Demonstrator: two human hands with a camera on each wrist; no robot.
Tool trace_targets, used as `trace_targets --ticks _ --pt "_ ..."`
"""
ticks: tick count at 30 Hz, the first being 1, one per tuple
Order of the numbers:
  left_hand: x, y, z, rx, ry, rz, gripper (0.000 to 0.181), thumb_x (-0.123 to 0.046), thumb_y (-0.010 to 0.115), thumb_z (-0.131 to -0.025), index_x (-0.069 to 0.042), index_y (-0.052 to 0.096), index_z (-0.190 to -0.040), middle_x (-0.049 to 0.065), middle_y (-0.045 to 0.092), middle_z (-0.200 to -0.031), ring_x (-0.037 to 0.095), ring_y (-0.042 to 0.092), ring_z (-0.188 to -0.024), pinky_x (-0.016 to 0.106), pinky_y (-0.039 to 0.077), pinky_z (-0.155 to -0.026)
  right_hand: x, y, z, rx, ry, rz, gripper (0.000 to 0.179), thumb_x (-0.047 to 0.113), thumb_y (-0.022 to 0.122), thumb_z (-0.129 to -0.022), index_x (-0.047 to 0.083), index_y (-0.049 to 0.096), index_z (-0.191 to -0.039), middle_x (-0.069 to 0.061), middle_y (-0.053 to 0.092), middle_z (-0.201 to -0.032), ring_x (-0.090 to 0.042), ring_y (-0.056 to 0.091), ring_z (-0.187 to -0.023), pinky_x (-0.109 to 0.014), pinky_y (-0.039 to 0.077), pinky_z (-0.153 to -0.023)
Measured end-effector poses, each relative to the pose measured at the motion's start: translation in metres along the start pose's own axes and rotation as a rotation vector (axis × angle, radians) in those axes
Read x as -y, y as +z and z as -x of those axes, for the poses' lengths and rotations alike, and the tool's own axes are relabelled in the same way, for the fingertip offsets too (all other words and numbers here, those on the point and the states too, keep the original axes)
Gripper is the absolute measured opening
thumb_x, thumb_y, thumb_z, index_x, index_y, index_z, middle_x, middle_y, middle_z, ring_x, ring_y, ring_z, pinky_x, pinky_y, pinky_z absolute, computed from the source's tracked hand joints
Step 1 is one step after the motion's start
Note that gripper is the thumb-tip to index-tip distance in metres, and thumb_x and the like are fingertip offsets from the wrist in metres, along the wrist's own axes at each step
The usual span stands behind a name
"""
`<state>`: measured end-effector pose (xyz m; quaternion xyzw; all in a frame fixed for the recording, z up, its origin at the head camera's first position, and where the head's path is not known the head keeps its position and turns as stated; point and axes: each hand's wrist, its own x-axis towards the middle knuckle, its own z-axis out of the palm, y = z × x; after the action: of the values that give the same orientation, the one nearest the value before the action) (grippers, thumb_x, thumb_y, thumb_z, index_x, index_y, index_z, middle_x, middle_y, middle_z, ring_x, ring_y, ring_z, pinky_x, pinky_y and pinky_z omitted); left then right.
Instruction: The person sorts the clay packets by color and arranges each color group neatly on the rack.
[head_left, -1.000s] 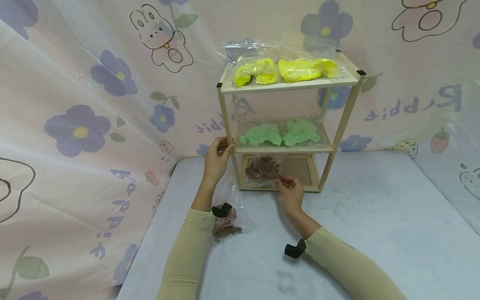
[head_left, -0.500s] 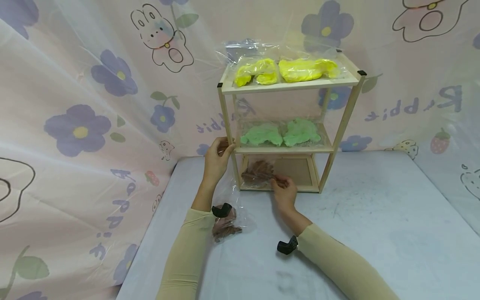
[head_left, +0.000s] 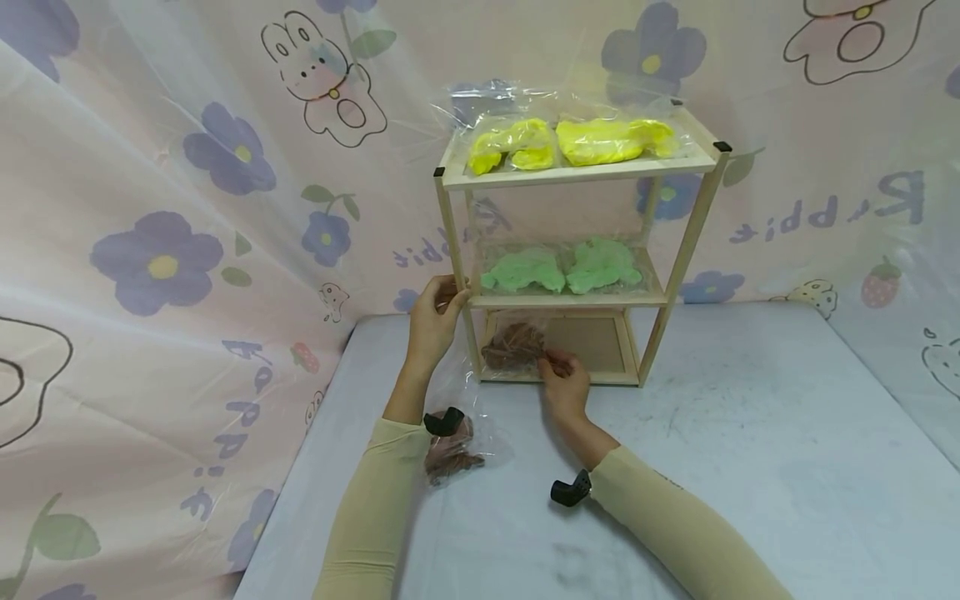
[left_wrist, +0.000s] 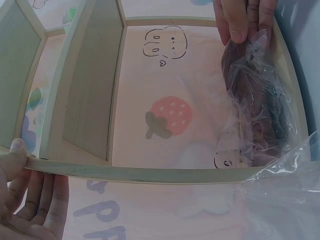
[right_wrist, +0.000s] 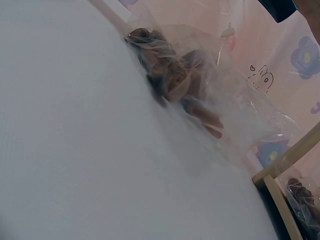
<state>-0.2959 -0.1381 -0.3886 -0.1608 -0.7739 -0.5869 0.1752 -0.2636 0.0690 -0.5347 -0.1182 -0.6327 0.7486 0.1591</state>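
Note:
My left hand [head_left: 435, 325] holds the left front post of a small wooden shelf rack [head_left: 566, 298], at the height of its middle shelf. In the left wrist view, the thumb and fingers of this left hand [left_wrist: 35, 200] lie on either side of the post. On the bottom shelf, at its left end, lies a clear plastic bag of brown lumpy stuff [head_left: 513, 346]. My right hand [head_left: 567, 387] pinches the right end of that bag. A second clear bag of brown stuff [head_left: 453, 450] lies on the table, partly behind the left forearm.
Bags of yellow stuff [head_left: 615, 140] lie on the top shelf and bags of green stuff [head_left: 603, 267] on the middle one. The rack stands on a white-covered table [head_left: 750, 433]. A printed curtain [head_left: 225, 250] hangs behind and at the left.
My right hand has moved left with the brown bag, which now sits lower and further left on the bottom shelf. The left hand stays on the post.

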Motion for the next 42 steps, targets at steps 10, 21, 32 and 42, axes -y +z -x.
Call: trace_targets --ticks 10,21,32,42 --pt "0.001 0.001 0.0 -0.003 -0.003 0.001 0.034 -0.017 0.071 -0.106 0.002 0.064 -0.133 0.02 0.071 -0.122 0.033 0.069 -0.118 0.036 0.059 -0.108 0.003 -0.004 0.001 0.048 -0.016 0.102 0.029 -0.001 0.063 -0.104 -0.012 0.067 -0.131 -0.033 0.069 -0.127 -0.001 0.064 -0.086 -0.006 0.053 -0.074" --pt "0.001 0.001 -0.001 0.003 -0.008 0.012 0.034 -0.018 0.072 -0.105 0.001 0.065 -0.132 0.019 0.071 -0.121 0.032 0.069 -0.118 0.036 0.059 -0.107 0.016 -0.03 0.008 0.289 -0.028 0.342 0.056 0.01 0.067 -0.105 -0.005 0.049 -0.156 -0.031 0.066 -0.138 -0.045 0.065 -0.127 -0.033 0.057 -0.103" --pt "0.002 -0.004 0.001 0.024 -0.025 0.011 0.036 -0.02 0.073 -0.105 0.0 0.065 -0.134 0.016 0.071 -0.125 0.03 0.068 -0.12 0.036 0.059 -0.108 0.033 -0.068 0.02 0.432 0.033 0.285 0.057 0.011 0.064 -0.109 -0.005 0.043 -0.159 -0.03 0.048 -0.159 -0.043 0.049 -0.147 -0.028 0.052 -0.112" --pt "0.009 -0.01 0.014 0.048 -0.034 -0.037 0.039 -0.019 0.072 -0.106 0.001 0.063 -0.138 0.017 0.069 -0.132 0.032 0.067 -0.125 0.036 0.057 -0.111 0.056 -0.1 0.022 0.414 -0.108 0.342 0.046 0.011 0.067 -0.108 -0.006 0.055 -0.149 -0.028 0.056 -0.151 -0.04 0.057 -0.137 -0.007 0.048 -0.095"
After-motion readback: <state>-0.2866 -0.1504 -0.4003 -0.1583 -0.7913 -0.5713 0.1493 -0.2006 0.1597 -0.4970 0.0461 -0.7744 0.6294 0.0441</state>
